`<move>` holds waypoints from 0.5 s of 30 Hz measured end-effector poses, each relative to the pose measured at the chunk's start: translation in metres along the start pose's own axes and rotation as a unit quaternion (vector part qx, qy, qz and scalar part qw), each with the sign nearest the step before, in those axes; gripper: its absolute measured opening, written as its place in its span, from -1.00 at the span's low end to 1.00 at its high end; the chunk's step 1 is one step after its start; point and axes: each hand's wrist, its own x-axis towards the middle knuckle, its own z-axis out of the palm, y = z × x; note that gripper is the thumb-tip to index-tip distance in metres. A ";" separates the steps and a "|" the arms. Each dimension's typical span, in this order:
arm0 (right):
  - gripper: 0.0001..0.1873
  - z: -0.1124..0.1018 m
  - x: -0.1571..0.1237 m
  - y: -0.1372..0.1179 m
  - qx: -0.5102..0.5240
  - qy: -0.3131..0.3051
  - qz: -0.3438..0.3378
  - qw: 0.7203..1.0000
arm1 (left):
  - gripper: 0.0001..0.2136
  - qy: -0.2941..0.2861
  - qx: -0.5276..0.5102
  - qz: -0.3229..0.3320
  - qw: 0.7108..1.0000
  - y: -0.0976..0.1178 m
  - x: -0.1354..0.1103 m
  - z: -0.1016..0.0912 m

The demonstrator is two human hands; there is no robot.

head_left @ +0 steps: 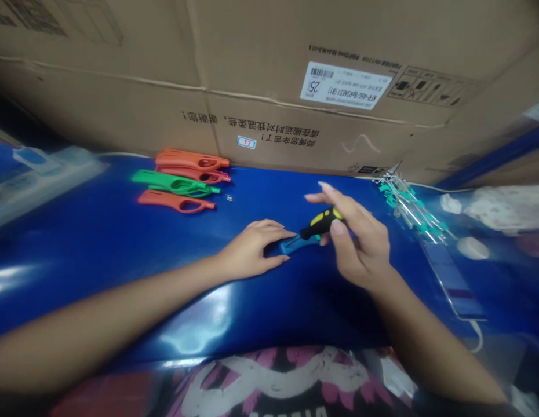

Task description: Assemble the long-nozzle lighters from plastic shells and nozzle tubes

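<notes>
- My left hand point(252, 246) was clamped on the left end of a slim blue plastic lighter-shaped casing point(290, 247), thumb on the near edge and fingers on the far one.
- That casing lay in front of me on a glossy blue surface point(134, 249), between my two hands; the clock directions below ran from it, with twelve pointing away from me.
- My right hand point(363, 246), at three o'clock, was closed lightly on a stubby black-and-yellow screwdriver point(319, 225), thumb at the handle's end, some fingers stretched clear.
- The screwdriver slanted down to the casing; I could not tell whether its tip sat in a screw.
- At ten o'clock lay three orange plastic casings with looped grips point(178, 201) and a bright green one point(174, 182), grouped together.
- Tiny pale metal pieces point(230, 198) lay just beside them.
- Between two and three o'clock was a bundle of thin silvery rods with green fittings point(411, 205).
- At twelve o'clock stood a large brown cardboard carton point(269, 145).
</notes>
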 end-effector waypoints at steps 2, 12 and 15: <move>-0.46 0.000 0.000 0.001 0.047 -0.016 0.042 0.998 | -0.58 -0.001 -0.001 0.001 1.000 0.000 0.000 0.000; -0.45 -0.002 0.001 -0.001 0.040 -0.032 0.006 0.999 | -0.58 0.004 -0.007 -0.003 1.000 0.000 0.000 0.000; -0.53 0.000 0.003 0.000 0.047 -0.006 -0.005 0.999 | -0.60 0.000 -0.010 -0.001 1.000 0.001 0.000 0.000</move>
